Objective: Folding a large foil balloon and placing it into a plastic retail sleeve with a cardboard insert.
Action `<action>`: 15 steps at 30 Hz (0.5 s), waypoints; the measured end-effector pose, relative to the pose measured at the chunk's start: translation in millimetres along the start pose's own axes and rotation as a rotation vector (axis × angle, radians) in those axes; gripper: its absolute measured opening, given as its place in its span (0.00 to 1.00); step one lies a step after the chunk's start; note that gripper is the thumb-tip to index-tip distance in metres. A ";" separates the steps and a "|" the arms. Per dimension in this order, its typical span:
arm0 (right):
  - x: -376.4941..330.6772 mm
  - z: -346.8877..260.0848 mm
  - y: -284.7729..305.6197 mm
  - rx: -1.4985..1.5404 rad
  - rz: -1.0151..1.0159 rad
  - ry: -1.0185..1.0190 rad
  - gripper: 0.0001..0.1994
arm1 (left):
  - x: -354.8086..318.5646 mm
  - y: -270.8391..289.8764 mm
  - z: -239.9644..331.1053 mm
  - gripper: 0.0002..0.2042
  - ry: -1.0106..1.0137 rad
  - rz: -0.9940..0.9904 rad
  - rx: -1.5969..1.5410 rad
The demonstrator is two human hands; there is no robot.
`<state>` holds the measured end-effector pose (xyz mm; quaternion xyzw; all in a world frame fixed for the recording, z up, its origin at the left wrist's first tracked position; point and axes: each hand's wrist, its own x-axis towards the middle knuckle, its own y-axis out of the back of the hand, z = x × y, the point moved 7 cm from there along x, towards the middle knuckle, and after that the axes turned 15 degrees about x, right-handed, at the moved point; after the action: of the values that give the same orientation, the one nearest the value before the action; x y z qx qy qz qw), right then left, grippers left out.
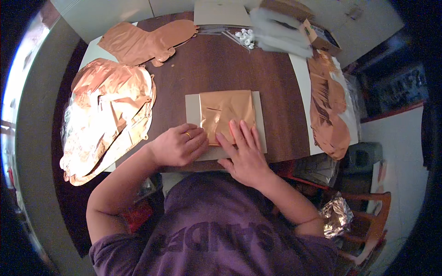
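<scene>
A copper-coloured foil balloon (230, 108), folded into a flat square, lies on a pale grey card (192, 109) at the table's near edge. My right hand (246, 156) rests flat on the foil's lower part, fingers spread. At the lower left corner of the foil is my left hand (179, 145), a ring on one finger. Its fingers are curled together and their tips are hidden, so whether they pinch the foil does not show.
Flat copper foil balloons lie at the left (110, 106), far left (149, 41) and right (329, 106) of the brown table (230, 64). White sticks and cups (245, 37), clear plastic bags (281, 32) and an open cardboard box (322, 39) are at the back. A wooden chair (375, 207) stands to the right.
</scene>
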<state>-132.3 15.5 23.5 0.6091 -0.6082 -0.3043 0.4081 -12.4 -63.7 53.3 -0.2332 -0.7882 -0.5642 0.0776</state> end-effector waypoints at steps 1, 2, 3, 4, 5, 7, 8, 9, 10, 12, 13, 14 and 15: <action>0.7 2.0 0.5 -0.002 0.002 -0.004 0.33 | 2.2 -0.2 -1.7 0.17 -0.004 0.003 -0.001; 2.0 2.7 4.9 -0.018 0.062 0.021 0.29 | 4.5 3.1 -4.4 0.16 0.013 0.058 0.016; 3.1 3.6 8.9 -0.033 0.121 0.047 0.25 | 5.6 6.3 -6.5 0.15 0.030 0.112 0.034; 5.1 7.3 8.4 -0.033 0.123 0.045 0.25 | 5.9 6.2 -7.3 0.15 0.028 0.113 0.034; 6.2 6.8 10.9 -0.095 0.181 0.107 0.22 | 5.4 6.4 -8.3 0.15 0.033 0.114 0.044; 7.3 8.1 13.3 -0.155 0.237 0.171 0.19 | 5.3 7.1 -10.2 0.14 0.040 0.112 0.055; 7.5 9.2 13.2 -0.139 0.231 0.200 0.19 | 6.3 7.8 -12.0 0.14 0.051 0.112 0.058; 7.4 9.2 13.2 -0.123 0.225 0.228 0.18 | 6.3 8.2 -13.7 0.14 0.062 0.110 0.062; 6.8 9.6 13.8 -0.123 0.224 0.230 0.18 | 4.9 6.9 -14.2 0.14 0.064 0.109 0.062; 5.4 8.6 14.6 -0.129 0.226 0.242 0.19 | 1.4 -3.2 -17.1 0.13 0.114 0.047 0.058; 5.6 8.4 14.2 -0.128 0.225 0.245 0.19 | 0.1 -5.4 -16.5 0.13 0.116 0.045 0.059; 5.9 8.5 13.7 -0.130 0.222 0.242 0.18 | -0.9 -6.7 -15.1 0.13 0.106 0.057 0.048; 5.9 8.7 13.1 -0.132 0.219 0.238 0.18 | -1.5 -7.1 -13.9 0.13 0.095 0.070 0.036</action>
<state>-145.9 9.5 31.4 0.5429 -0.5969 -0.2229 0.5471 -16.3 -78.8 51.6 -0.2321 -0.7851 -0.5572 0.1387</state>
